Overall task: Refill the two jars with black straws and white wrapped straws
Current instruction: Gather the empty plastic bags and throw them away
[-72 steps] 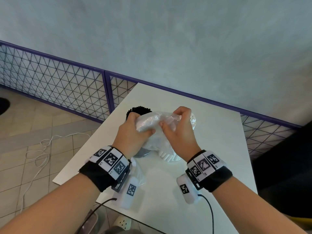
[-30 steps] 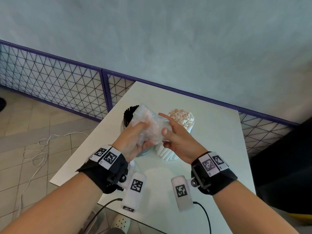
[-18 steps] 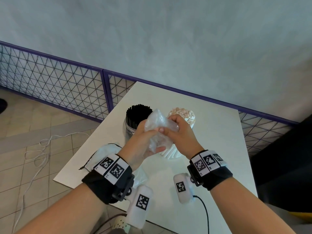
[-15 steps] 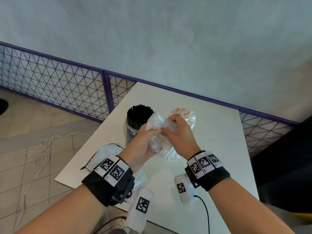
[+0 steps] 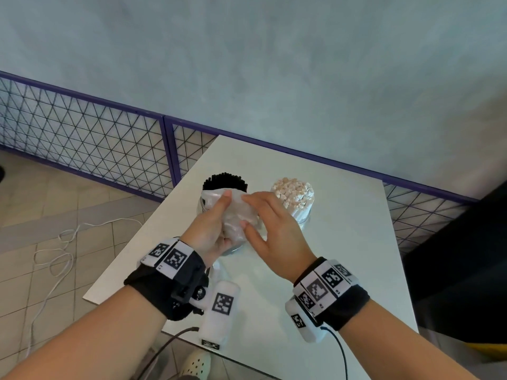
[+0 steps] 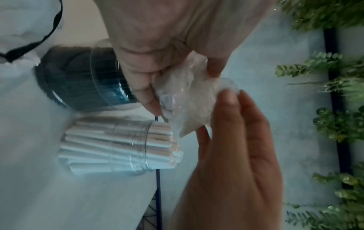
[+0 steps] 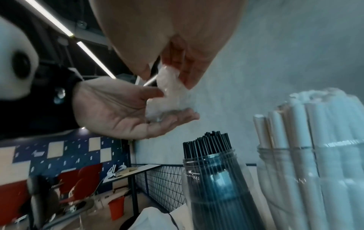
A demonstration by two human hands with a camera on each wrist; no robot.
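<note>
Two clear jars stand on the white table [image 5: 343,242]. One is packed with black straws [image 5: 225,182] [image 7: 210,163], the other with white wrapped straws [image 5: 293,193] [image 6: 118,146] [image 7: 315,155]. A crumpled clear plastic bag [image 5: 236,215] [image 6: 189,99] [image 7: 167,96] is held above and just in front of the black-straw jar [image 6: 82,80]. My left hand [image 5: 216,212] [image 7: 126,109] cups it from below, fingers and thumb curled on it. My right hand [image 5: 255,212] [image 7: 177,62] pinches its other side between thumb and extended fingers.
A white cloth pouch with a black cord [image 6: 19,23] [image 7: 153,217] lies on the table near the left edge. A purple-framed mesh fence [image 5: 96,149] runs behind and to the left. A white cable [image 5: 55,256] trails on the tiled floor. The wall is right behind the table.
The plastic bag was pulled clear of the white straws and squeezed into a small wad. Both hands have shifted left in front of the black-straw jar, and the right fingers have straightened.
</note>
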